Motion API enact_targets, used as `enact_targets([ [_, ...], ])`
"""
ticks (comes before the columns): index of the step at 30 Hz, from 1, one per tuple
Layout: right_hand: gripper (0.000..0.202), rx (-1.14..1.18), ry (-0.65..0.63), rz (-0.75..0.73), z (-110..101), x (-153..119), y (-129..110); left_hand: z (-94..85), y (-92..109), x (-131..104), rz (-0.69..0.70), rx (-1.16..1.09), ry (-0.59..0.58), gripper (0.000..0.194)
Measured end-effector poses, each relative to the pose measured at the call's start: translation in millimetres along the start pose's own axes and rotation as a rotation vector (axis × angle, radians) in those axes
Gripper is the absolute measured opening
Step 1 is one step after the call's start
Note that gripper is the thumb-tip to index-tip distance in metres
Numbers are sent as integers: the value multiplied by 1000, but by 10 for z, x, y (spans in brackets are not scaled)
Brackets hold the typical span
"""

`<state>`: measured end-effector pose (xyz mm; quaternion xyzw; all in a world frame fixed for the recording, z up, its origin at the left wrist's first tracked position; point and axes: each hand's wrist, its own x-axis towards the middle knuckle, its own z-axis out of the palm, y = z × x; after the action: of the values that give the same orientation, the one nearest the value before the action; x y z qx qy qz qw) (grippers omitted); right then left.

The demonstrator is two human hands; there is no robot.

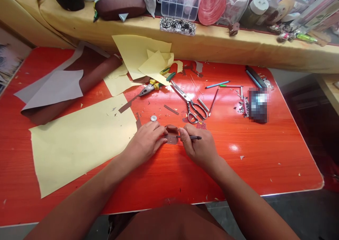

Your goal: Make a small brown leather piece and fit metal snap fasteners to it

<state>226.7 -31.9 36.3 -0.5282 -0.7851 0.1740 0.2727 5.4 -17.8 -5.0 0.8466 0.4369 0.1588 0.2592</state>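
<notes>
Left hand [147,141]: near the frame's centre, I saw it grasping the small brown piece [172,140] by its left edge.
Right hand [200,142]: just right of centre, clenched around a black pen-like tool [196,138], tip at the piece.
Slip risk: I judged the tip could skid if the left fingers eased off.
Scissors [186,98]: lay above the right hand.
Yellow sheet [84,141]: spread across the frame's left.
</notes>
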Motion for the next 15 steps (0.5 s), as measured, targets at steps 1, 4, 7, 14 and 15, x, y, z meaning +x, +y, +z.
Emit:
enact_targets([
  [1, 44, 25, 8, 19, 1, 5, 4, 0, 0, 0, 0, -1, 0, 3],
  [4, 44, 108, 50, 106, -3, -15, 41, 3, -6, 0, -1, -7, -2, 2],
  [7, 44, 162, 78, 139, -9, -63, 78, 7, -10, -1, -5, -13, 2, 2],
  [14, 40, 289, 139, 149, -96, -99, 58, 5, -3, -2, 1, -5, 10, 1],
  [15, 40, 294, 136, 151, -109, -96, 54, 4, -2, -1, 1, -4, 9, 1],
])
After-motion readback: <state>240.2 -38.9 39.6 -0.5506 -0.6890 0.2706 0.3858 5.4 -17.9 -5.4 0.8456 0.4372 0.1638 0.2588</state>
